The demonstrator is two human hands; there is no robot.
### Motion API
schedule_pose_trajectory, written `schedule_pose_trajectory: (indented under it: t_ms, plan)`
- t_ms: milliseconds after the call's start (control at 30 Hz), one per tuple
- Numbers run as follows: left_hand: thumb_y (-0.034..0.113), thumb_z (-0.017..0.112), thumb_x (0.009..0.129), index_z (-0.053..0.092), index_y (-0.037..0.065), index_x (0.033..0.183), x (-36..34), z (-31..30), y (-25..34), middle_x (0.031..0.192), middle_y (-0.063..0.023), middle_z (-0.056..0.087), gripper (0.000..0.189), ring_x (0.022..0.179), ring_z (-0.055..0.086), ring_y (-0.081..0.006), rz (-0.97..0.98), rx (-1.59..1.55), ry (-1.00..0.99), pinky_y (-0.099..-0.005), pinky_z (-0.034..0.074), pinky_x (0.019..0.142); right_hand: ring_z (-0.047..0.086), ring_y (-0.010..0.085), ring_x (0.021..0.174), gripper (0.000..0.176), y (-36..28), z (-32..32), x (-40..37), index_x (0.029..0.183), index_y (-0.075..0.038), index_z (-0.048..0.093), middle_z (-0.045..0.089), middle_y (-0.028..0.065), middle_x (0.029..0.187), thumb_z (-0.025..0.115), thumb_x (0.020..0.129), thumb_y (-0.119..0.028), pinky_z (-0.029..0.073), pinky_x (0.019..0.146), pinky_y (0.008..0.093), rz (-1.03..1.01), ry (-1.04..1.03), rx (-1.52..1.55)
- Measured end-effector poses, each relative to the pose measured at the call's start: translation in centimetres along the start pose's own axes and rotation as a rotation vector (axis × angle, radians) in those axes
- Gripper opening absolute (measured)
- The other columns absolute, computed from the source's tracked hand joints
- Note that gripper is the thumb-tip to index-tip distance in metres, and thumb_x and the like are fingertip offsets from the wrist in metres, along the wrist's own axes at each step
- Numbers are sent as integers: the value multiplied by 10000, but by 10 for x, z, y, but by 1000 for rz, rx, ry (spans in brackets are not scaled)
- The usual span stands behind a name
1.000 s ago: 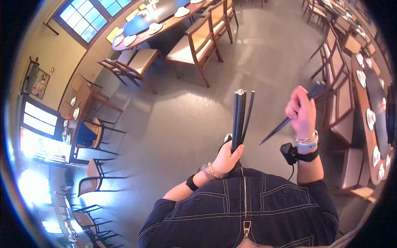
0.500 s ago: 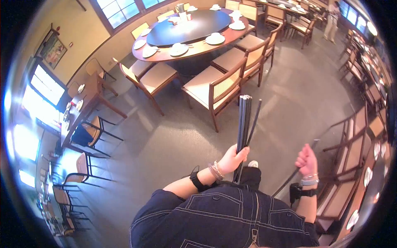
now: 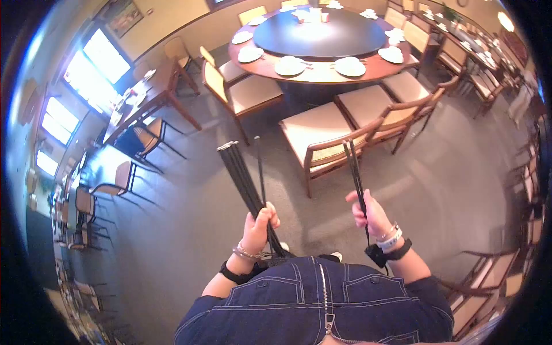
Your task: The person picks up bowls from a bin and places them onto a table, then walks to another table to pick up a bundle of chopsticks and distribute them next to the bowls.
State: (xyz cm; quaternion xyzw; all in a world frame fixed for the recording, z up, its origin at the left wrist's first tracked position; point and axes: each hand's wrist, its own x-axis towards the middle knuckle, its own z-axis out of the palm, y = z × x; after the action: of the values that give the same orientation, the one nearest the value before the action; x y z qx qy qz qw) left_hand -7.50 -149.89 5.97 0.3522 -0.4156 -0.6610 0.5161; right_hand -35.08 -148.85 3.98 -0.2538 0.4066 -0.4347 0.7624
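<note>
My left hand (image 3: 261, 227) is wrapped around a bundle of long black chopsticks (image 3: 244, 181) with pale metallic ends at the top. One single chopstick (image 3: 260, 167) stands apart from that bundle, its lower part in the same hand. In my right hand (image 3: 371, 213) is a pair of dark chopsticks (image 3: 354, 167), tips up and leaning slightly left. The two sticks lie close together, and some of my fingers are loosely curled beside them. Both hands are in front of my body, above the floor.
A round table (image 3: 328, 72) with a dark turntable (image 3: 322, 37) and several white plates (image 3: 351, 66) stands ahead. Chairs (image 3: 339, 149) line its near side. More chairs and a wooden table (image 3: 167, 89) are at the left. Further chairs (image 3: 489, 276) stand at the right.
My view has turned, and the round table now sits further right. My right hand has brought its chopsticks upright from pointing down. The left-hand bundle now leans left.
</note>
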Motion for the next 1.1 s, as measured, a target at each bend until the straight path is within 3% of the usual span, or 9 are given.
schedule_pose_trajectory:
  t_ms: [67,167,200,333,533,800,1100]
  plan:
    - [170,408,844,390,61,680,0,-22,11,618,2,364,197,521,343,-90,42,-17,92,-243,321,505,247,35,417,306,-14,21,42,1037,-98,473,319,-52,545,297,899,-307,218,385,174,-116,-20,-159]
    - [182,415,847,378,65,672,-1,-67,28,637,2,356,214,516,328,-87,126,-37,187,-242,308,490,255,26,440,277,-13,66,104,1024,-84,483,343,-52,572,345,891,-285,210,386,166,-140,-83,-201]
    - [187,416,849,374,66,670,2,-84,36,642,3,350,221,516,322,-85,166,-50,206,-241,300,482,276,24,452,292,-10,79,126,1124,-87,455,356,-53,590,381,880,-230,233,394,159,-118,-99,-187]
    - [194,410,854,365,62,669,12,-172,68,638,0,341,231,526,326,-82,243,-8,273,-233,298,473,312,22,460,404,-3,159,195,1252,-102,341,383,-55,613,420,861,-164,277,407,140,-134,-141,-253]
    - [173,394,855,364,60,665,39,-285,135,648,-7,350,223,535,332,-85,295,46,393,-240,320,482,342,22,492,372,-4,256,296,1209,-82,402,420,-48,638,456,846,-144,309,434,140,-118,-200,-303]
    - [167,411,844,359,67,665,101,-414,169,653,-6,341,212,530,321,-82,293,-39,500,-236,305,474,365,17,507,392,1,348,429,1191,-58,421,450,-54,662,511,811,-92,320,445,139,-120,-220,-344]
    - [211,423,845,339,86,670,261,-560,236,649,-3,325,231,530,313,-83,329,52,583,-231,294,473,359,-2,515,374,-25,406,666,1160,-104,471,439,-81,629,537,792,-91,300,442,135,-188,-177,-398]
